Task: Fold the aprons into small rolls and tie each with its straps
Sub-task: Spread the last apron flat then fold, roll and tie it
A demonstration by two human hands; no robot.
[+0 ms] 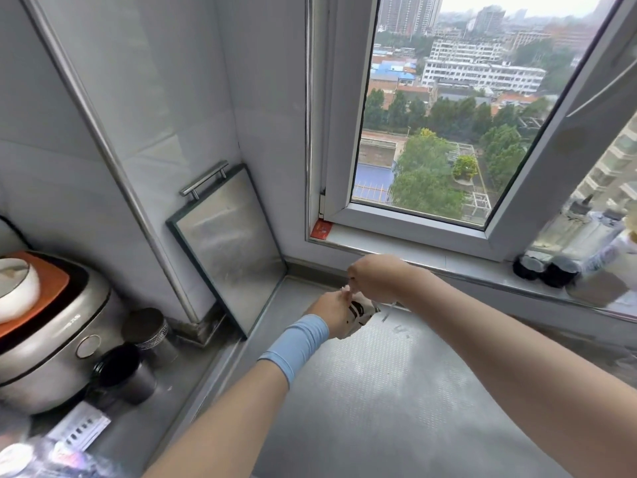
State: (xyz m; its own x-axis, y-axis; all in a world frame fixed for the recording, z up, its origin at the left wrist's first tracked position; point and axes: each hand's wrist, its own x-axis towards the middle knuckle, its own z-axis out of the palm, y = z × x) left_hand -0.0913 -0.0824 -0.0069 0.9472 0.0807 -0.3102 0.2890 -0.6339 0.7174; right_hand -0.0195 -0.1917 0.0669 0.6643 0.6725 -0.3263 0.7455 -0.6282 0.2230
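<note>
Both hands are meeting above a metal counter (pixel 396 391). The left hand (pixel 331 313) is gripping a small white-and-black apron roll (pixel 358 313), mostly hidden. At its one o'clock, the right hand (pixel 375 276) is pinching a blurred strap (pixel 345 289).

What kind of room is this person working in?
Most likely a home kitchen, high up in an apartment block. A rice cooker stands on the steel counter, a metal board leans against the tiled wall, and the window looks down on rooftops and trees.
</note>
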